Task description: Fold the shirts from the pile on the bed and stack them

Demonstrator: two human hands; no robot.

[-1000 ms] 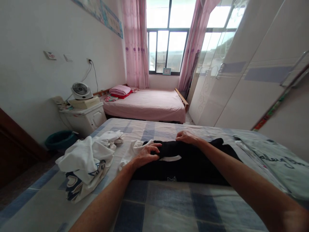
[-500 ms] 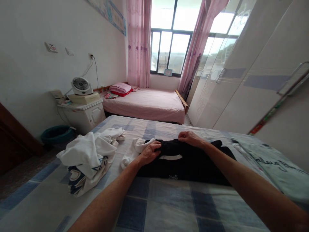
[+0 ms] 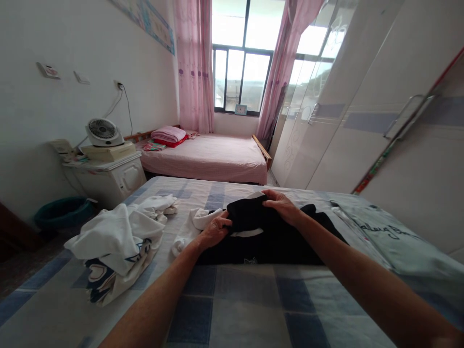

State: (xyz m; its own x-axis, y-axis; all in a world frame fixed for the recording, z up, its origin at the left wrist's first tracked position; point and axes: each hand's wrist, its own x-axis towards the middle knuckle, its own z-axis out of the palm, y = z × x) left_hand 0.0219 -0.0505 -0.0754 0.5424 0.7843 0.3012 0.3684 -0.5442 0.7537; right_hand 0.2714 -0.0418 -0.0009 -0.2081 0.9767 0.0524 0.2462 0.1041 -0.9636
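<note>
A black garment (image 3: 275, 239) with a white stripe lies across the blue checked bed (image 3: 235, 304) in front of me. My left hand (image 3: 214, 228) pinches its left edge, fingers closed on the cloth. My right hand (image 3: 282, 205) grips the far top edge of the same garment and holds it raised off the bed, folded toward me. A small white cloth (image 3: 192, 223) lies just left of my left hand, partly under the black garment.
A heap of white clothes (image 3: 116, 241) sits on the bed's left side. A pale green garment (image 3: 391, 237) lies at the right. A white wardrobe (image 3: 362, 106) lines the right wall. Beyond stand a pink bed (image 3: 210, 157) and a nightstand (image 3: 108, 176) with a fan (image 3: 101, 131).
Both hands have closed on the black garment's far edge and lifted it up from the bed. The camera has turned a little to the right.
</note>
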